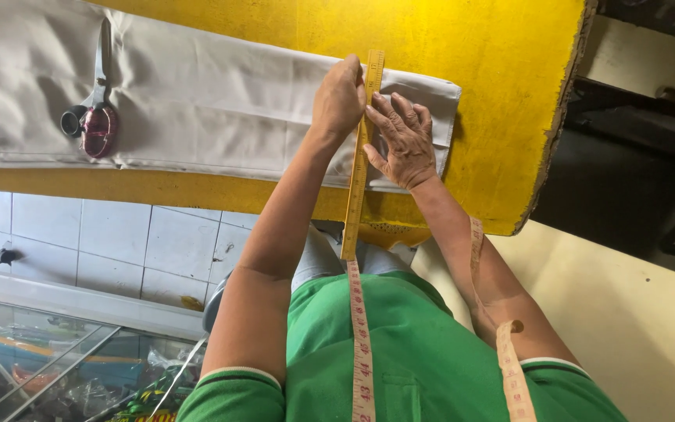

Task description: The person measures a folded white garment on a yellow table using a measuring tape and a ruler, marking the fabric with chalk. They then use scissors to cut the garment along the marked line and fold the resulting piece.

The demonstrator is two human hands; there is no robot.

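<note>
Left hand (340,98) clenched, apparently marking along the long yellow wooden ruler (358,168). Right hand (404,141) released, flat on folded grey cloth (197,101) over yellow desk (501,94). A clean line needs that ruler pinned.

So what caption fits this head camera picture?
Two hands press a yellow ruler on grey cloth, scissors nearby.

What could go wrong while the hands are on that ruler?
The ruler sticks out past the table edge, so a bump from the body might swing it off line. The right hand alone presses it flat; the cloth could slide or wrinkle beneath. The left hand may wobble near the top.
</note>
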